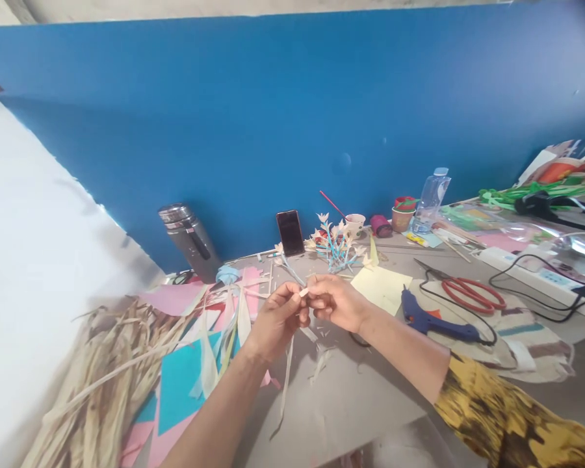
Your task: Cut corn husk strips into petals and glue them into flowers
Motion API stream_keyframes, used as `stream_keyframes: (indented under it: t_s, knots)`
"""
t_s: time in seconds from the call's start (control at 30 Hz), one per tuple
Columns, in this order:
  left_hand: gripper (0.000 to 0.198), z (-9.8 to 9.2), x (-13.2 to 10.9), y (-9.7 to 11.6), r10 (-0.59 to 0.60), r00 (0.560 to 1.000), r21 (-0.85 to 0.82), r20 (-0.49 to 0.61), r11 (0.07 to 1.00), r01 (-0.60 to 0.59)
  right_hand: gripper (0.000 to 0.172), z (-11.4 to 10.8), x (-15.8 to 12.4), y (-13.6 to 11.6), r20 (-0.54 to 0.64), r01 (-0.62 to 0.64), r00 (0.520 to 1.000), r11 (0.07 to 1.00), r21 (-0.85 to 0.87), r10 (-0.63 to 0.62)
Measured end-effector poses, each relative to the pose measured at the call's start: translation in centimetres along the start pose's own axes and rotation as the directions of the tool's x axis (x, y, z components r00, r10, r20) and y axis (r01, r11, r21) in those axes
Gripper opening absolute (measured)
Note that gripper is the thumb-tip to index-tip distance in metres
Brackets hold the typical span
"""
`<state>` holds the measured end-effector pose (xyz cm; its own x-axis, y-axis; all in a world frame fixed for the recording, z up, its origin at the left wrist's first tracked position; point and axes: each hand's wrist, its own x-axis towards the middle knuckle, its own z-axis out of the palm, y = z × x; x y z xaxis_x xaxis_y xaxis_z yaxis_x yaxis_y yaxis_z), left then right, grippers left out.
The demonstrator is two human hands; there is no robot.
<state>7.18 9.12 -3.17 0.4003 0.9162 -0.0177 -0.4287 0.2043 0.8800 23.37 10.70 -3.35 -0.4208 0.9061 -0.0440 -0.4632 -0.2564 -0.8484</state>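
My left hand [281,320] and my right hand [338,303] meet above the middle of the table, both with fingers pinched. Between their fingertips shows a small pale strip [303,293], perhaps dried husk. A thin blue stem [292,270] with a pale bloom runs down to the fingers; whether they grip it is hidden. Just beyond them stands a cluster of pale flowers on blue stems [338,246]. Husk scraps [322,364] lie below the hands. Left of them are a blue paper flower [228,273] and long pale strips [244,318].
Dried corn husks [112,370] and turquoise paper [178,387] cover the left side. A flask [190,240], phone [290,233], paper cup [355,225] and bottle [431,201] stand at the back. Rightward lie a glue gun [436,320], red-handled scissors [472,294] and a power strip [541,276].
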Motion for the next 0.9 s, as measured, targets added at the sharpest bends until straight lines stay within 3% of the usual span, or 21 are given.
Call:
stream_keyframes:
  t_s: [0.1,0.23,0.4,0.6,0.7,0.8,0.9]
  knots:
    - [0.025,-0.5,0.6,-0.9,-0.027,0.999,-0.096,-0.040,0.995,0.023,0.033,-0.8,0.2,0.3,-0.047,0.033,0.998,0.998,0.049,-0.031]
    - [0.023,-1.5,0.7,-2.0,-0.056,0.996,-0.023,-0.076,0.998,0.054,0.045,-0.9,0.6,1.3,-0.097,0.067,0.993,0.996,-0.060,-0.072]
    - [0.023,-2.2,0.2,-2.8,-0.098,0.993,0.056,-0.067,0.993,0.102,0.038,-0.7,1.0,2.8,-0.202,-0.005,0.979,0.978,-0.211,-0.039]
    - [0.024,-2.0,0.2,-3.5,-0.155,0.988,-0.075,0.003,0.985,0.154,0.042,-1.6,0.7,2.5,-0.086,-0.094,0.991,0.992,0.083,0.101]
    - [0.024,-2.0,0.4,-3.4,-0.158,0.986,-0.189,-0.055,0.971,0.145,0.039,-2.4,1.0,1.9,-0.138,-0.029,0.989,0.977,0.212,0.060]
    - [0.023,-2.0,0.7,-3.1,-0.146,0.976,-0.249,-0.159,0.963,0.103,0.040,-2.9,1.3,1.8,-0.252,-0.002,0.967,0.987,0.162,0.044]
    - [0.023,-2.0,0.8,-3.1,-0.144,0.969,-0.242,-0.202,0.966,0.093,0.037,-2.5,1.3,2.3,-0.207,-0.103,0.972,0.993,0.050,0.111]
